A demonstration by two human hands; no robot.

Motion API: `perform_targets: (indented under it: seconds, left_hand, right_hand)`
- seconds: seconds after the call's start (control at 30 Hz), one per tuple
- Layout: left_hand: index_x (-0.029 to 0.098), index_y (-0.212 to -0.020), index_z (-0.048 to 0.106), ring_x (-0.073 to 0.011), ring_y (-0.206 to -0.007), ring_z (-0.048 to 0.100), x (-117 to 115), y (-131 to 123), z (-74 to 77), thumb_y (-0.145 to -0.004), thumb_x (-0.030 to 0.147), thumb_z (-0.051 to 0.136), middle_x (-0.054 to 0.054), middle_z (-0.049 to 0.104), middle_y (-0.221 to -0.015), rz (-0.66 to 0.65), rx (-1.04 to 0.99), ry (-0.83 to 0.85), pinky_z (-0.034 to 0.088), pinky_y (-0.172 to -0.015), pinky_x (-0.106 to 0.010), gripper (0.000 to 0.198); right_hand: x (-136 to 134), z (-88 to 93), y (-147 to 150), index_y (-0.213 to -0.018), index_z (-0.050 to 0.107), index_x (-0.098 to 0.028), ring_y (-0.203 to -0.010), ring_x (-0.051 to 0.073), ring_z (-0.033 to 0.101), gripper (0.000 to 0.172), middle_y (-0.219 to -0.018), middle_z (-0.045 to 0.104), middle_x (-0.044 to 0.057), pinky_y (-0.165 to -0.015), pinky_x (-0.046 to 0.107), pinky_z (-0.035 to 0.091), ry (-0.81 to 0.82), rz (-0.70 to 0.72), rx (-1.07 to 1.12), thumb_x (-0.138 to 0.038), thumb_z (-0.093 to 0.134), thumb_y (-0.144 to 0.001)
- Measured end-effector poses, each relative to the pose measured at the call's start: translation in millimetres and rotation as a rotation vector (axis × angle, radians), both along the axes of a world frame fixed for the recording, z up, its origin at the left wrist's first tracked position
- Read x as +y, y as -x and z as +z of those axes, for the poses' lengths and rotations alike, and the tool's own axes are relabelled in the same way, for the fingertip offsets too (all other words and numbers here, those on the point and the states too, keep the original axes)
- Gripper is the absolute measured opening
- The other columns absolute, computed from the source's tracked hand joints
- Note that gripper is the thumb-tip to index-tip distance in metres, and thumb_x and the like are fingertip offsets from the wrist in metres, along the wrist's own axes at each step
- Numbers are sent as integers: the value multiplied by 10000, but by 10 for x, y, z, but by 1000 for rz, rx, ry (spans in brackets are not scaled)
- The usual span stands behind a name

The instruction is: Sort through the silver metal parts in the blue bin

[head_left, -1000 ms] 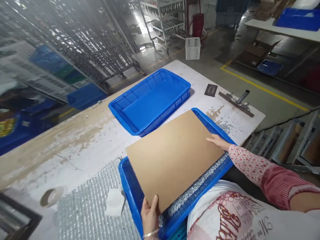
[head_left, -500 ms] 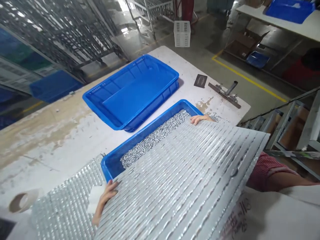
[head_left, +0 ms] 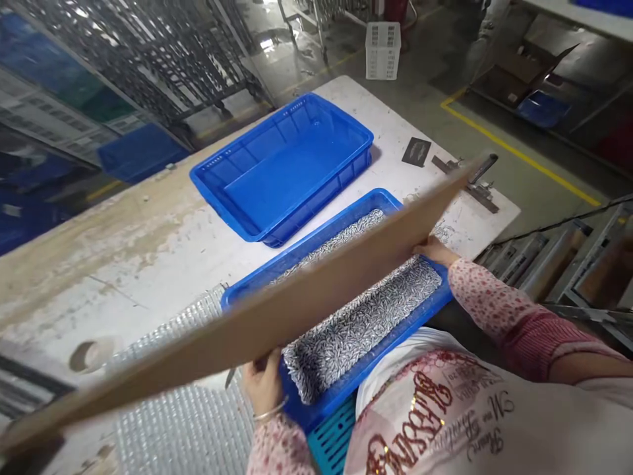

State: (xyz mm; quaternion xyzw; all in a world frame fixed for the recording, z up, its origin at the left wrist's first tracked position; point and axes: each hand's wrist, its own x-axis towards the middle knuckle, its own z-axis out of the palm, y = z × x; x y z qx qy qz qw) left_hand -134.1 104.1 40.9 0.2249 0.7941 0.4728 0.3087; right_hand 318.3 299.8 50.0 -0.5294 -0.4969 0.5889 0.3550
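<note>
A large brown board stands tilted on edge across the near blue bin, its brown face towards me and blurred by motion. My left hand grips its lower edge by the bin's left end. Holding the same edge further right is my right hand, with the fingertips partly hidden behind the board. Under it, the near blue bin is spread with many small silvery metal pieces. A sheet with ribbed silver rows lies on the table left of the bin, partly covered by the board.
Another blue bin, with nothing in it, sits behind on the worn table. A dark flat plate and a metal clamp-like fixture lie at the right end. A tape roll is at left, and racks stand right.
The board has swung from lying with its ribbed silver face up to standing tilted, showing its brown face. More metal pieces in the near bin now show. Both hands still hold the board.
</note>
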Motion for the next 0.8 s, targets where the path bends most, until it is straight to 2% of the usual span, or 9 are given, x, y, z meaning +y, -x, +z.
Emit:
perform_targets:
  seconds: [0.13,0.2,0.27,0.33,0.43,0.57,0.67,0.73,0.8]
  left_hand:
    - [121,-825,647,-231,-760,644,-114,-185,-357,-523,466,800,-70,685,-769,-83,-206,173,533,-805,-409,483]
    - [115,-892,654,-241,-789,660,-173,-228,-447,-548,488,794,-88,701,-826,-82,-259,187,534,-818,-423,527]
    - [125,-994,646,-236,-833,670,-227,-231,-469,-582,510,780,-92,708,-909,-69,-296,185,527,-855,-426,580]
    - [139,-1053,637,-230,-852,673,-268,-205,-435,-596,502,783,-89,708,-957,-47,-333,180,525,-873,-423,601]
    - [165,-1024,652,-222,-871,667,-305,-145,-305,-581,429,821,-65,709,-953,40,-435,121,535,-857,-386,543]
    - [229,-1078,656,-222,-1115,593,-304,-181,-70,-671,526,741,-48,671,-1161,148,-728,-256,520,-907,-347,511]
    - [264,-1096,661,-241,-1188,552,-220,-453,28,-688,606,706,-55,631,-1249,105,-944,-404,495,-964,-406,533]
    - [269,-1024,683,-256,-1146,578,-114,-751,24,-661,587,748,-56,654,-1190,52,-1023,-374,481,-980,-454,487]
    - [269,-1017,679,-243,-1087,608,20,-1076,-14,-675,530,766,-53,672,-1122,50,-997,-316,475,-980,-463,438]
  right_hand:
    - [-160,-276,120,-1077,674,-156,-1065,268,650,500,-1077,726,118,-984,407,503,336,-19,-82,-410,804,-667]
    - [-242,-343,127,-1122,659,-169,-1047,275,665,519,-1084,726,124,-968,422,521,491,15,-73,-413,804,-687]
    - [-297,-360,105,-1175,631,-176,-1004,270,686,530,-1072,731,118,-950,448,531,559,31,-3,-411,782,-725]
    - [-318,-340,75,-1211,603,-168,-943,258,707,517,-1041,739,111,-927,471,539,608,28,91,-390,749,-768]
    - [-318,-273,44,-1208,594,-157,-858,235,725,437,-994,749,98,-892,466,552,678,10,245,-304,701,-810]
    - [-392,-160,122,-1174,606,-163,-821,231,732,347,-973,753,91,-864,465,562,716,-81,395,-245,639,-839]
    - [-604,-95,385,-1138,616,-175,-832,228,731,311,-963,753,75,-893,466,554,691,-197,458,-256,641,-839]
    - [-836,-73,657,-1124,615,-187,-857,229,726,320,-984,749,65,-913,468,546,660,-277,480,-299,665,-828]
    - [-1111,-69,940,-1131,605,-202,-926,234,714,365,-1035,737,65,-934,465,535,634,-320,501,-371,681,-817]
